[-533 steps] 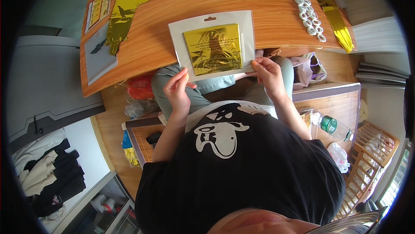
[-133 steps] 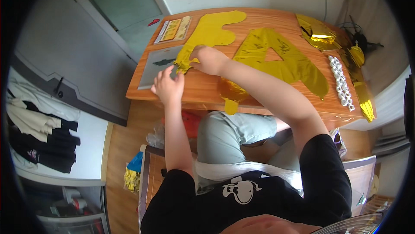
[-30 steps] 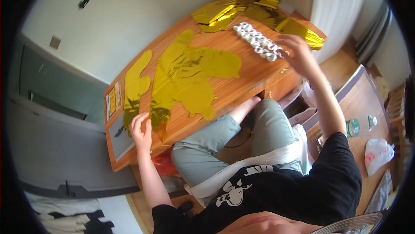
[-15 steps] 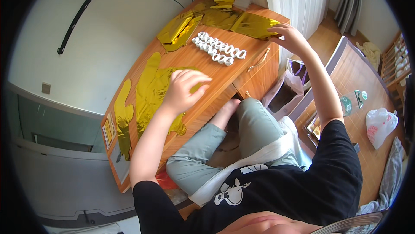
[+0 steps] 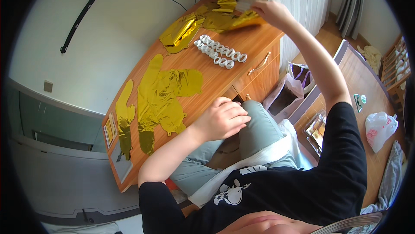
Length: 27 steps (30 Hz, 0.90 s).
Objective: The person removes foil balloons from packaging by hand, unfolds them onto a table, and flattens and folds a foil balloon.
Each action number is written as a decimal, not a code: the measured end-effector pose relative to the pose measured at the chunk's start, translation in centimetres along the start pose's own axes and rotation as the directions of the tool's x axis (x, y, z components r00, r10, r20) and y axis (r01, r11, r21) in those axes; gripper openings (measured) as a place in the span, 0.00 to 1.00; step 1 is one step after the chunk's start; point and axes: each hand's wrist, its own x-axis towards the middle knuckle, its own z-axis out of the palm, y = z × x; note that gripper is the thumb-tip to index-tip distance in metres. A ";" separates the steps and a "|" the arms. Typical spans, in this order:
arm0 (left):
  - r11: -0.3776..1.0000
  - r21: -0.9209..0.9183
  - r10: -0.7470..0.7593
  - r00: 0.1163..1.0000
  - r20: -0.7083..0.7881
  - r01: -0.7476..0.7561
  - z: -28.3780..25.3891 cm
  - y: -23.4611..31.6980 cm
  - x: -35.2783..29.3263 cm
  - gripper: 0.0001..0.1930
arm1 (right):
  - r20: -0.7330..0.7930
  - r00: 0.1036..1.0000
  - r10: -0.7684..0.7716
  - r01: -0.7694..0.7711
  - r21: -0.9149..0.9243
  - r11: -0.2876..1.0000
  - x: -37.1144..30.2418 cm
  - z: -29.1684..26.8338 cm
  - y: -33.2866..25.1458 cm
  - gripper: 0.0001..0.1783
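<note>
At the far right corner of the desk, my right hand [image 5: 271, 12] is closed on the edge of a flat gold foil balloon [image 5: 247, 20], which is tilted up off the wood. Its fingertips are partly hidden. My left hand [image 5: 222, 119] hovers over my lap by the desk's front edge, fingers loosely curved and a little apart, with nothing seen in it. Beyond that hand lies a large deflated gold foil balloon [image 5: 162, 91], with a narrower gold foil piece [image 5: 125, 119] to its left. White rings, like small ribbon rolls [image 5: 220, 51], stand in two rows on the desk.
More gold foil [image 5: 181, 33] lies along the back of the wooden desk [image 5: 212, 89]. A drawer handle [image 5: 259, 63] juts from its front. An open bag [image 5: 287, 89] stands right of the desk. A low table on the right bears a white plastic bag [image 5: 380, 130].
My right hand has taken hold of the foil balloon's edge and raised it, moving left and away. My left hand has moved right and nearer, off the large gold balloon to over my lap.
</note>
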 end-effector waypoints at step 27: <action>0.505 -0.827 -0.426 0.762 -0.488 -0.247 -9.8 2.1 6.2 0.47 | 0.081 0.826 -0.558 0.339 0.720 0.606 0.6 -27.6 -23.1 0.10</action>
